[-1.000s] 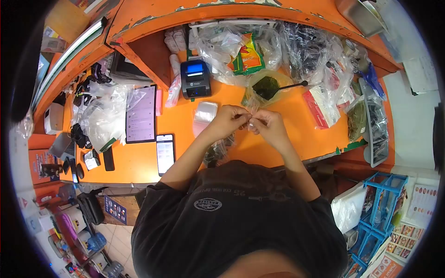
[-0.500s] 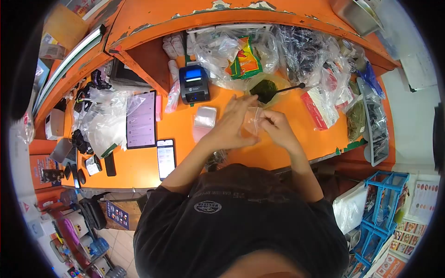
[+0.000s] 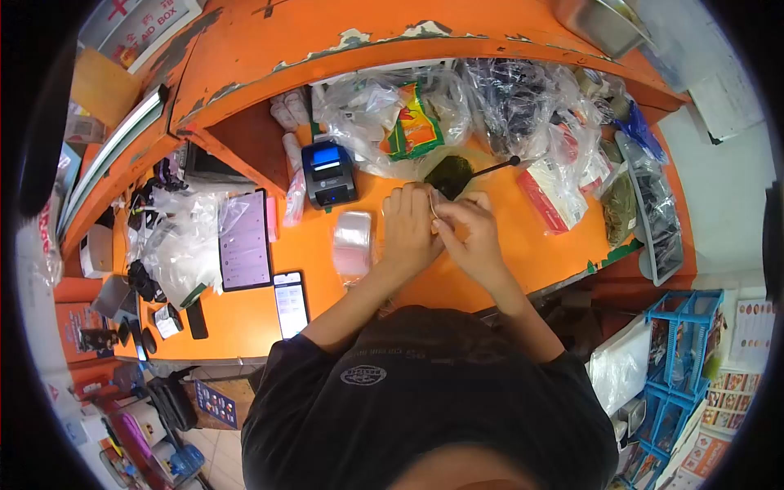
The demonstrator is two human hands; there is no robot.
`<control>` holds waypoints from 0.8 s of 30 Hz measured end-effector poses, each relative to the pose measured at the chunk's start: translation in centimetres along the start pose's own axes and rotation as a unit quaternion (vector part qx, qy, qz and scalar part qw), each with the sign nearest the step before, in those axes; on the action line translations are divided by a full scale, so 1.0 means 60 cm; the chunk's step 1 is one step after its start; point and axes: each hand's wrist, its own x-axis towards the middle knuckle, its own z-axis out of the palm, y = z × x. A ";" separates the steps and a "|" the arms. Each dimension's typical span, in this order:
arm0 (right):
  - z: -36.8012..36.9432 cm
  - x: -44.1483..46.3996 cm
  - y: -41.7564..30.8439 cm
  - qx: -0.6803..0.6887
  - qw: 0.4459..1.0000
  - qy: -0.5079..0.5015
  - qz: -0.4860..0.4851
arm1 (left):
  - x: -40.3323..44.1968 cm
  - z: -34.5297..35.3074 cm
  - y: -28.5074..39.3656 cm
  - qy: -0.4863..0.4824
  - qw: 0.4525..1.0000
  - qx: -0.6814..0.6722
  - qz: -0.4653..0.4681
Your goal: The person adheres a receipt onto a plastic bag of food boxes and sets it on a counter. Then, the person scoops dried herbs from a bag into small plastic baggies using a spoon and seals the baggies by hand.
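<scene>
Over the orange counter, my left hand and my right hand meet, both with fingers closed. Between them is a small clear plastic bag, mostly hidden by the fingers. My right thumb and fingers pinch its edge, while my left fingers curl around its other side. Just beyond the hands, an open bag of dark green flakes or powder has a black-handled spoon leaning out to the right. A stack of small clear bags lies left of my left hand.
A label printer stands behind the stack. A tablet and a phone lie to the left. Plastic bags and a green-yellow packet fill the back shelf. A red-and-white packet and grey tray are at right.
My hands have drawn closer together, and my left fingers have curled from stretched out to closed around the small bag. The bag now shows much less. The whole view has shifted slightly.
</scene>
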 end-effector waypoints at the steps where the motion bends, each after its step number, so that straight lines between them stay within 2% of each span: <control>1: 0.004 -0.004 0.009 0.015 1.000 -0.001 0.016 | 0.001 0.001 0.000 -0.003 1.000 0.004 0.003; 2: 0.000 -0.003 0.005 -0.003 1.000 -0.011 0.023 | 0.002 0.002 -0.001 0.003 1.000 -0.007 0.010; 5: -0.004 -0.001 0.013 -0.019 0.999 -0.031 -0.034 | 0.001 0.004 -0.012 -0.001 0.999 -0.031 0.030; 8: -0.001 -0.006 0.037 0.060 0.998 -0.020 0.027 | -0.010 0.018 -0.042 -0.028 0.998 -0.041 0.033; 10: -0.017 0.013 0.050 0.086 0.979 0.132 0.127 | -0.009 0.022 -0.056 -0.020 0.998 -0.056 0.009; 12: -0.026 0.028 0.143 -0.016 0.930 0.315 0.189 | -0.004 0.010 -0.056 -0.020 0.998 -0.065 -0.016; 13: -0.036 0.031 0.208 -0.003 0.927 0.313 0.205 | -0.003 0.005 -0.057 -0.020 0.997 -0.069 -0.029; 14: -0.045 0.049 0.220 0.009 0.924 0.311 0.221 | -0.003 0.003 -0.060 -0.019 0.996 -0.085 -0.032; 17: -0.055 0.070 0.215 0.066 0.957 0.162 0.233 | -0.002 0.001 -0.067 -0.027 0.988 -0.137 -0.062; 18: -0.046 0.081 0.199 0.058 0.965 0.156 0.202 | -0.003 0.001 -0.069 -0.037 0.983 -0.159 -0.088; 21: -0.005 0.083 0.190 -0.001 0.991 0.104 0.089 | -0.006 0.000 -0.070 -0.028 0.968 -0.210 -0.138; 24: -0.014 0.071 0.142 -0.212 0.976 -0.045 0.012 | -0.007 -0.011 -0.077 0.001 0.966 -0.212 -0.150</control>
